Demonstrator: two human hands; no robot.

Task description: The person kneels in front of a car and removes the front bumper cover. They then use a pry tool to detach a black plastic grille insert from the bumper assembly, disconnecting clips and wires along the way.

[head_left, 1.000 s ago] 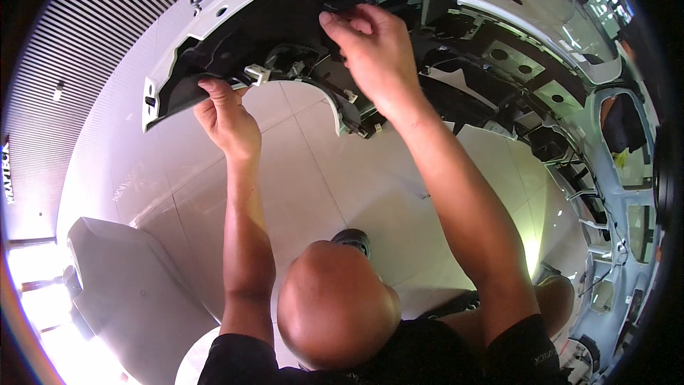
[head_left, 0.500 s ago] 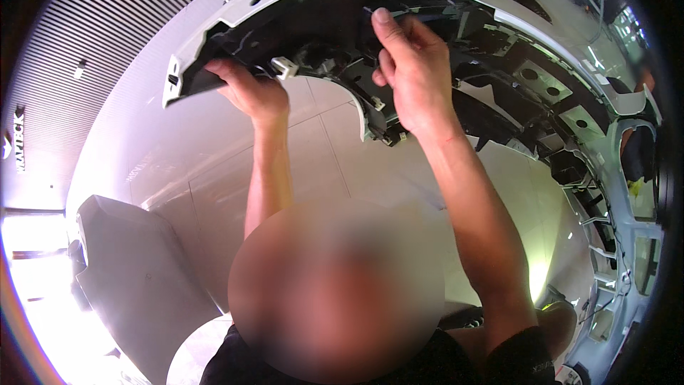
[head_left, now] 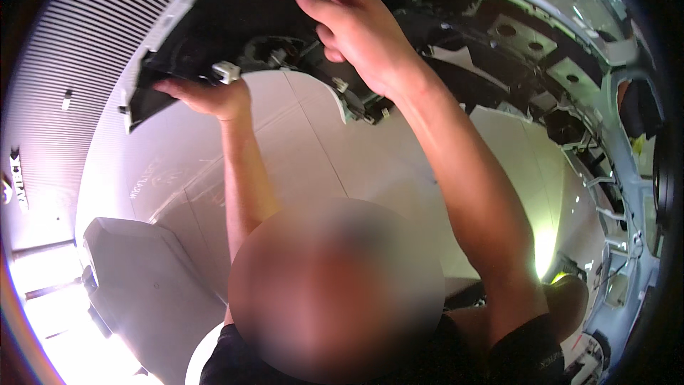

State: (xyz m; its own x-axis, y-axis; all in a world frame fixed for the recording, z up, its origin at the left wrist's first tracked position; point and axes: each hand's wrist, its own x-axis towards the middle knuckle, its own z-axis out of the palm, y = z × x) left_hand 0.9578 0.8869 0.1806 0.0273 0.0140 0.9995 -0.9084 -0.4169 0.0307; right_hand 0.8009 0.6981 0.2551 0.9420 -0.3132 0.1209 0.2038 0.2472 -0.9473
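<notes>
Holding black panel, left fingers at edge

A car workshop

This looked like a place where cars got fixed. A bare car frame stood on the right. A big car part showed its black inside and clips, over a pale tiled floor.

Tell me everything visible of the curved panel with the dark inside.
The curved, pale-rimmed panel arcs across the top, its dark, plastic-looking inner face showing, with an arched notch below. It bears a small white angular bracket and pale plates with round holes. The left hand seems to touch its lower left edge; the right hand overlaps its dark face, contact unclear.
</notes>
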